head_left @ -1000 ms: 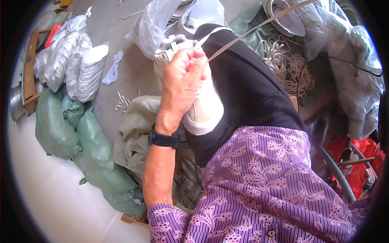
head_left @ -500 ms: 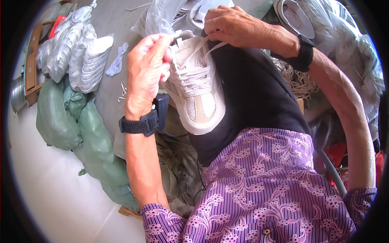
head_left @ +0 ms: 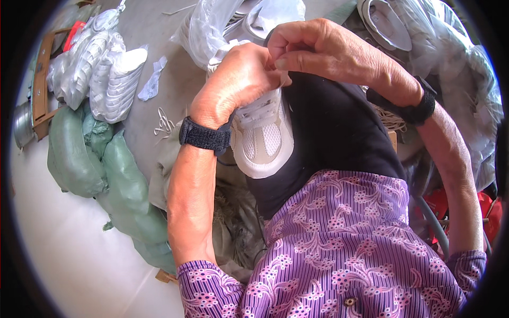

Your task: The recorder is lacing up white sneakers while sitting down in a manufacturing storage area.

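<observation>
A beige and white lace-up sneaker (head_left: pixel 263 146) rests on my black-clad thigh, its toe toward me. My left hand (head_left: pixel 238 77) lies across the sneaker's upper part, covering the tongue and most of the lacing. Its fingers are closed around the shoelace, with a bit of pale strand showing by the fingertips. My right hand (head_left: pixel 328 50) meets it from the right, thumb and forefinger pinched on the lace. The two sets of fingertips come together just above the sneaker; exactly how the lace runs between them is hidden.
Stacked white soles in clear plastic (head_left: pixel 114 85) lie at the far left, above green sacks (head_left: pixel 79 153). Beyond the sneaker is a clear bag (head_left: pixel 204 32) beside pale shoe parts (head_left: pixel 273 18). More bagged shoe pieces (head_left: pixel 435 47) crowd the right. A loose lace (head_left: pixel 163 122) lies on the floor.
My left hand has moved right and across the sneaker, from its left side to over the lacing. My right hand has come slightly down and nearer, so the hands now meet.
</observation>
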{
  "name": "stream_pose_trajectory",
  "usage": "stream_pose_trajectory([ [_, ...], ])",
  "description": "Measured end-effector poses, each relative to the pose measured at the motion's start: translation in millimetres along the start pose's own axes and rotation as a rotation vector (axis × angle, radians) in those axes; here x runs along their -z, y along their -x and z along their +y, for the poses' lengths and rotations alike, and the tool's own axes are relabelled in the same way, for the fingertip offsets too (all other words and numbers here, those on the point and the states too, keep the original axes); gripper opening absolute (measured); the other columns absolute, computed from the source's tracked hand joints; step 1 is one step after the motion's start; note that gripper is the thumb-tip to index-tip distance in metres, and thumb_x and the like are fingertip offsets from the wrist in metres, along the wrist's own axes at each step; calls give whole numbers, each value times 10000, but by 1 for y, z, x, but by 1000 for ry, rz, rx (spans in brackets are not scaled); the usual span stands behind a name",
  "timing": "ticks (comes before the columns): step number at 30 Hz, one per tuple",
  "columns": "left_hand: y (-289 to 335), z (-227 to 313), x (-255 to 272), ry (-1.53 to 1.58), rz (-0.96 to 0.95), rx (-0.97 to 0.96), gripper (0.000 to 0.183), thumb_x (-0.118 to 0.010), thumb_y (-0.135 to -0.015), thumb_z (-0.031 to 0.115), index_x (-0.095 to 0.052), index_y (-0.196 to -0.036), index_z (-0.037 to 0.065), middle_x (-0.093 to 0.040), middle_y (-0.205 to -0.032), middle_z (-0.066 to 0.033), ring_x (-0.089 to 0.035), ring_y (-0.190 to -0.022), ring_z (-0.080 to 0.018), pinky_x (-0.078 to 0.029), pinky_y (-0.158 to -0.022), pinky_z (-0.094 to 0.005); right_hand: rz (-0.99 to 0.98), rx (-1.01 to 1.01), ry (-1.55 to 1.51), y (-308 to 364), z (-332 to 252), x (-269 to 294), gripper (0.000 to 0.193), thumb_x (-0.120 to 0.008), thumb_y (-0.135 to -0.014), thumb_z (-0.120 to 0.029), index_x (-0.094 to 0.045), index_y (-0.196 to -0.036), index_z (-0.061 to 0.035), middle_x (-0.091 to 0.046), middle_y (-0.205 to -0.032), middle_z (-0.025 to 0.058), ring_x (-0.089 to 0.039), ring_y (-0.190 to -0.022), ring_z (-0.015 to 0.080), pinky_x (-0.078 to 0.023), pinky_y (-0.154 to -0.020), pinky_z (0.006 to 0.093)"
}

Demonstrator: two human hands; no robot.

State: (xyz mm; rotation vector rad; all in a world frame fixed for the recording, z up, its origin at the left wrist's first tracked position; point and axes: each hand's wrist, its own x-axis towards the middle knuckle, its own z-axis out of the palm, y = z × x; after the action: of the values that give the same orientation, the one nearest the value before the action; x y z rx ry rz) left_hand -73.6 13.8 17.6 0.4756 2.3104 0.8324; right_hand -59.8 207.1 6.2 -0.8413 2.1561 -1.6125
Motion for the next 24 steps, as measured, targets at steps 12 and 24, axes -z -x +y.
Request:
stream_pose_trajectory([
  [12, 25, -31, 4, 1088, 460, 171, 257, -711, -839, 207, -585, -975, 29, -470, -628, 35, -383, -433, -29, -317, -376, -194, -62, -80, 414, -15, -3, -46, 146, -620, -755, -165, -681, -865, -92, -674, -811, 119, -660, -821, 308, -517, -716, 391],
  [24, 22, -35, 0, 1114, 427, 105, 237, -706, -843, 237, -596, -915, 41, -486, -634, 35, -397, -449, -33, -336, -386, -205, -72, -174, 583, -21, -6, -44, 166, -588, -736, -138, -664, -857, -56, -655, -775, 175, -652, -783, 350, -514, -688, 433],
])
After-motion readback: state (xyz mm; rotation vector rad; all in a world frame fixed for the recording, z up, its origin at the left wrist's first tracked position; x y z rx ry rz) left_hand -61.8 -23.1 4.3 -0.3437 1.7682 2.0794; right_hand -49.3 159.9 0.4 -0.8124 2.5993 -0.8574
